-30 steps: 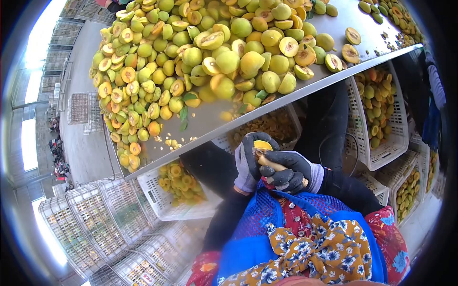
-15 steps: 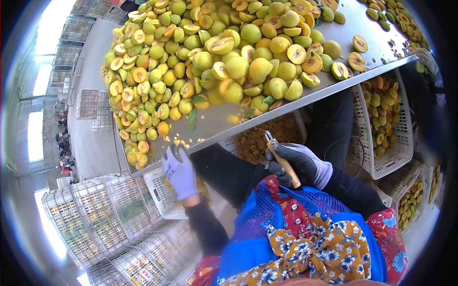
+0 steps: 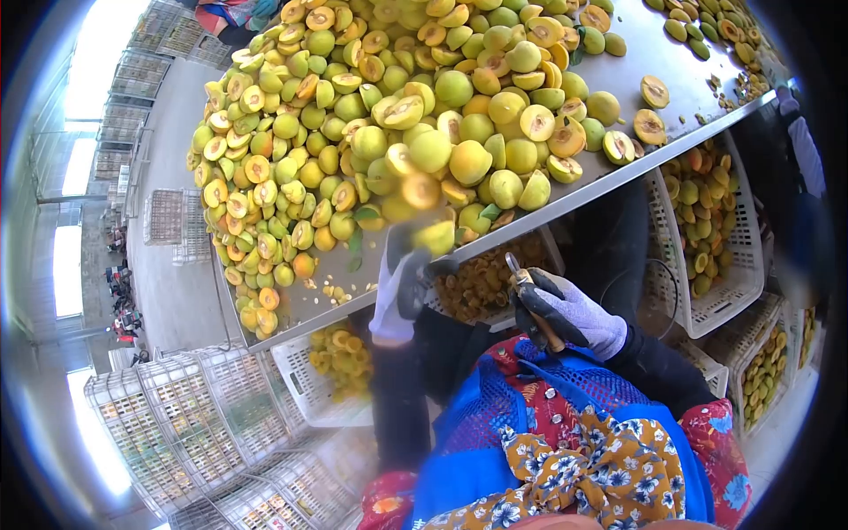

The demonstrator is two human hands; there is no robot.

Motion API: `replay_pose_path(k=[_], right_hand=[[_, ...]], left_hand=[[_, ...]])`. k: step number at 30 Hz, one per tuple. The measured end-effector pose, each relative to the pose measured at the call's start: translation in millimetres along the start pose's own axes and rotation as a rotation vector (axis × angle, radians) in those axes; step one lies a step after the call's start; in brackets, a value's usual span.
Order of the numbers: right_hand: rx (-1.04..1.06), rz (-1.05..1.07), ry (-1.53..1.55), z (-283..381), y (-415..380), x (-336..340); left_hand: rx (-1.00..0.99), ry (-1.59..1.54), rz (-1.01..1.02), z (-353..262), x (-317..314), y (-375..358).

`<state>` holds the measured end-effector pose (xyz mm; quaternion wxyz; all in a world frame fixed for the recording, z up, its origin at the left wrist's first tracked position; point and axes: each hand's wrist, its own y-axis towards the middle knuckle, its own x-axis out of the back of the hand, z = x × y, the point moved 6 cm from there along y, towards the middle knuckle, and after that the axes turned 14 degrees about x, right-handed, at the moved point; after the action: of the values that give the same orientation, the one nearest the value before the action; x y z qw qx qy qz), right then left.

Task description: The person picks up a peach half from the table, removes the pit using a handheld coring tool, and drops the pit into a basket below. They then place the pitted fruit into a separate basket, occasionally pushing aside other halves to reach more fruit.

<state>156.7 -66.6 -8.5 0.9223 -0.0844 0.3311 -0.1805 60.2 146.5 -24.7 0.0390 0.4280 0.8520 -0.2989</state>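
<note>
My left hand [image 3: 402, 287], in a lilac glove with dark fingers, is at the front edge of the metal table, blurred by motion. Its fingers are spread beside a blurred yellow-green fruit half [image 3: 435, 237] at the near side of the heap. My right hand [image 3: 570, 314], gloved alike, is closed around a short wooden-handled tool [image 3: 549, 331] with a narrow metal tip, held above my lap. A big heap of halved and whole yellow-green stone fruit [image 3: 353, 150] covers the table [image 3: 632, 75], many halves showing brown centres.
Beneath the table edge is a crate of small fruit pieces [image 3: 481, 287]. A white crate [image 3: 305, 375] with yellow pieces stands left, near stacked crates [image 3: 177, 415]. On the right, another crate [image 3: 746, 234] holds fruit halves. Another person's sleeve [image 3: 804, 155] shows at far right.
My left hand has moved right and up, from the loose bits at the table edge to the heap's near side. Blurred fruit there has shifted. My right hand, still gripping the tool, moved slightly.
</note>
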Motion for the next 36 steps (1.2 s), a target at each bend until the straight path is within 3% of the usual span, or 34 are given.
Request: replay_pose_path(k=[2,3,5,8,9,10,14,18,19,23,26,29,30,31,33,35,36], right_hand=[[-0.041,0.026,-0.143,13,1,-5],[0.088,0.079,-0.326,20,6,-6],[0.349,0.179,-0.693,29,9,-11],[0.334,0.199,-0.854,32,4,-20],[0.468,0.210,-0.942,31,4,-22],[0.444,0.196,-0.985,28,2,-22],[0.395,0.168,-1.134,16,2,-20],[0.351,0.198,-1.231,4,2,-18],[0.352,0.206,-1.224,5,0,-21],[0.342,0.205,-1.207,5,0,-30],[0.288,0.196,-1.190,1,0,-29],[0.403,0.263,-1.157,-6,2,-34],[0.470,0.295,-1.146,-7,1,-36],[0.375,0.258,-1.000,-11,3,-34],[0.193,0.185,-0.710,-20,6,-31],[0.159,0.218,-0.617,-21,7,-31],[0.142,0.232,-0.571,-21,7,-30]], left_hand=[[-0.062,-0.367,0.247,9,-13,-21],[-0.005,-0.408,0.285,4,-30,-33],[0.009,-0.288,0.087,12,-35,-35],[-0.074,-0.083,-0.066,7,-55,-42],[-0.110,0.013,-0.058,9,-55,-41],[-0.146,0.109,-0.053,10,-56,-42],[0.245,-0.561,0.026,43,-57,-46],[0.044,-0.131,-0.088,49,-53,-50],[0.063,-0.239,-0.105,50,-56,-52],[-0.351,0.654,-0.291,25,-64,-61],[-0.414,0.744,-0.313,20,-72,-65],[-0.089,0.144,-0.274,39,-62,-57],[-0.135,0.225,-0.335,37,-63,-58],[-0.182,0.306,-0.396,35,-63,-60],[-0.185,0.249,-0.441,36,-64,-61],[-0.087,-0.020,-0.404,46,-64,-62],[-0.104,0.042,-0.408,47,-62,-61]])
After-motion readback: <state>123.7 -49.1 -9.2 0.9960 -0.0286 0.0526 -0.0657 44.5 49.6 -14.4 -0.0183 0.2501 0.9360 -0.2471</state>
